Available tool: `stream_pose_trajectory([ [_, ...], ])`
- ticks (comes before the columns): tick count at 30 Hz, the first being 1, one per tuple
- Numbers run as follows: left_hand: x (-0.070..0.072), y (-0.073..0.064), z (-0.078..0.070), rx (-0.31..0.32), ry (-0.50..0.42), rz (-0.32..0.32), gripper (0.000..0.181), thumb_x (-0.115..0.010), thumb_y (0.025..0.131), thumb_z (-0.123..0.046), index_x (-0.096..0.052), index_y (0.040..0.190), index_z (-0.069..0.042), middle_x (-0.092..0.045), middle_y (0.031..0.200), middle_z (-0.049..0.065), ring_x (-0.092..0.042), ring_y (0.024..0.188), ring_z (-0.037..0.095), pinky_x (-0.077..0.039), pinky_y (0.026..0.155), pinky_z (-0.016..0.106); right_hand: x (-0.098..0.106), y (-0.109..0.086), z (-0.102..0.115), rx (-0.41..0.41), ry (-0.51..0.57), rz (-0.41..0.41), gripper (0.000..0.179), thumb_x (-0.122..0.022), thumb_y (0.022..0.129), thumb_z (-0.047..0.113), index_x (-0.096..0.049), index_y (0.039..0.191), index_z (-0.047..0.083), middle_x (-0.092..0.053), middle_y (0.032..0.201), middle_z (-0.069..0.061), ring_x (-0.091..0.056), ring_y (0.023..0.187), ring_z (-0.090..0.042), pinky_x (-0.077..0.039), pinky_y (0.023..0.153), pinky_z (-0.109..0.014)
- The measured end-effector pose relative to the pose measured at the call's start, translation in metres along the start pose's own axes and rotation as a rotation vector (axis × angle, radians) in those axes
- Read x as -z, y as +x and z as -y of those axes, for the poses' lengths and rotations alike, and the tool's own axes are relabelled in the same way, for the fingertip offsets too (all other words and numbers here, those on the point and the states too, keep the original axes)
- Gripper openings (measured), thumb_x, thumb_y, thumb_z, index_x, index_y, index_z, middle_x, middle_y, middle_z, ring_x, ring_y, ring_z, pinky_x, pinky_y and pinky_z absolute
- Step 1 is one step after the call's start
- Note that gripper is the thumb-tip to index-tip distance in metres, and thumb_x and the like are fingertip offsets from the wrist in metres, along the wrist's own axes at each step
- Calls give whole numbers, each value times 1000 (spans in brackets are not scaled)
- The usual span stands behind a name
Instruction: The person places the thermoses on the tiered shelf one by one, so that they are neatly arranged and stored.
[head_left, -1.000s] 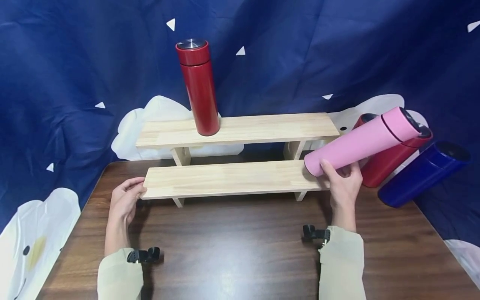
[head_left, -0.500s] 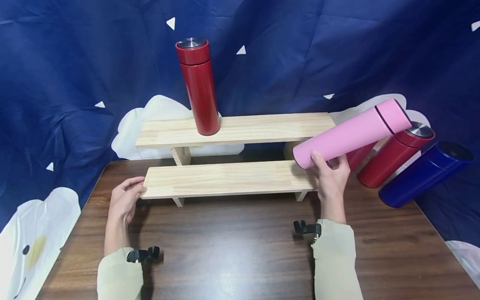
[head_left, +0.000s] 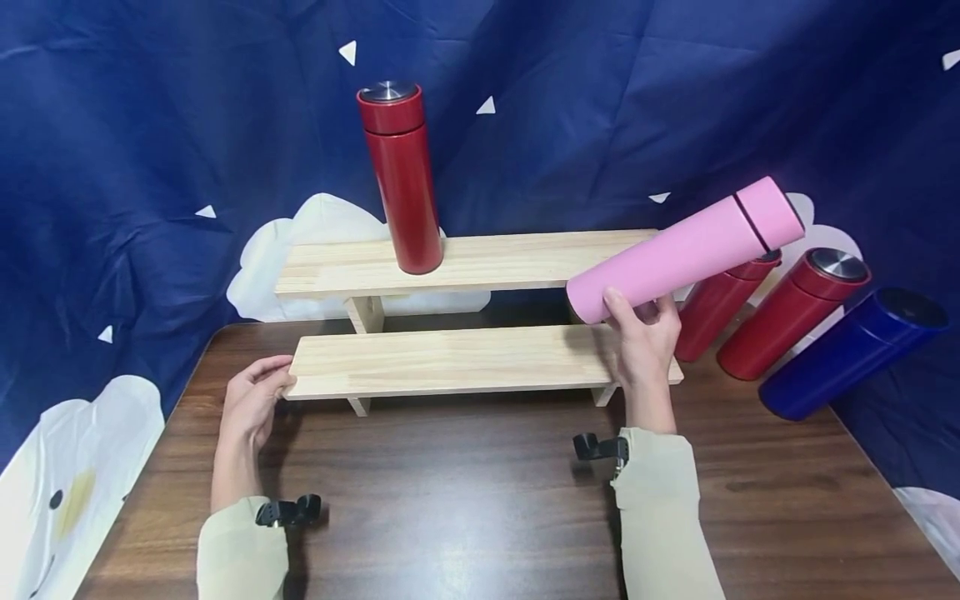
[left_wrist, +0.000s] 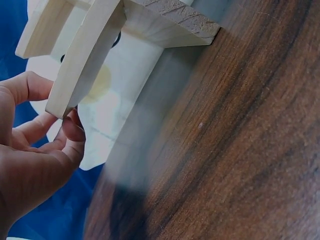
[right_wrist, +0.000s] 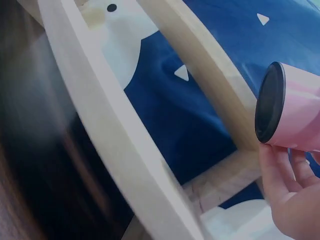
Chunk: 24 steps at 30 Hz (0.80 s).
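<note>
My right hand (head_left: 647,342) grips a pink thermos bottle (head_left: 682,250) near its base, tilted with the lid up to the right. It hangs in the air over the right part of a two-tier wooden shelf (head_left: 480,360). In the right wrist view the bottle's dark base (right_wrist: 271,104) faces left. My left hand (head_left: 253,400) pinches the left end of the lower board, thumb and fingers on either side of the board end (left_wrist: 62,102) in the left wrist view. A red thermos (head_left: 405,183) stands upright on the upper board (head_left: 517,260), left of its middle.
Right of the shelf, two red thermoses (head_left: 795,312) (head_left: 716,308) and a blue thermos (head_left: 847,354) stand on the brown wooden table (head_left: 465,483). The pink bottle partly hides the farther red one. A blue patterned cloth (head_left: 555,150) hangs behind.
My right hand has carried the pink thermos left and slightly up, away from the red and blue bottles. My left hand stays at the lower board's end.
</note>
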<state>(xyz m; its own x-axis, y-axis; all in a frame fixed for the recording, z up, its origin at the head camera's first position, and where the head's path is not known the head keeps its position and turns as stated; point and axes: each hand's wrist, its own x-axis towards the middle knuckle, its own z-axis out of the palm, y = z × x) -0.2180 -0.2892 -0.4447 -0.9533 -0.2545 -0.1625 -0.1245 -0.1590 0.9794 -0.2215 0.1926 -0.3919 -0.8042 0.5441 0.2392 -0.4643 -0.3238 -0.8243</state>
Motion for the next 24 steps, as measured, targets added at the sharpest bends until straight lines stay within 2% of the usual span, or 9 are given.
stream_pose_trajectory([
  [7,0,0,-1,-4,-1,0,27,-56,86,15,-68,99,-4,-69,85,-2,-63,78,7,-52,68,16,-14,2,7,37,-95,49,48,-79,80,-3,-66,123,12,-66,111,-12,-62,97,-23,-56,76,-27],
  [16,-1,1,0,-3,11,1,27,-55,85,15,-67,103,-1,-69,87,-1,-63,80,8,-52,69,17,-33,12,14,109,-216,106,47,-83,77,5,-67,121,11,-67,108,-9,-63,97,-22,-52,90,-28],
  [24,0,1,0,2,30,-13,27,-56,85,15,-67,102,-2,-68,86,-2,-62,78,8,-51,68,17,-50,17,10,97,-237,153,50,-86,76,10,-67,121,12,-68,108,-9,-65,90,-20,-54,77,-25],
])
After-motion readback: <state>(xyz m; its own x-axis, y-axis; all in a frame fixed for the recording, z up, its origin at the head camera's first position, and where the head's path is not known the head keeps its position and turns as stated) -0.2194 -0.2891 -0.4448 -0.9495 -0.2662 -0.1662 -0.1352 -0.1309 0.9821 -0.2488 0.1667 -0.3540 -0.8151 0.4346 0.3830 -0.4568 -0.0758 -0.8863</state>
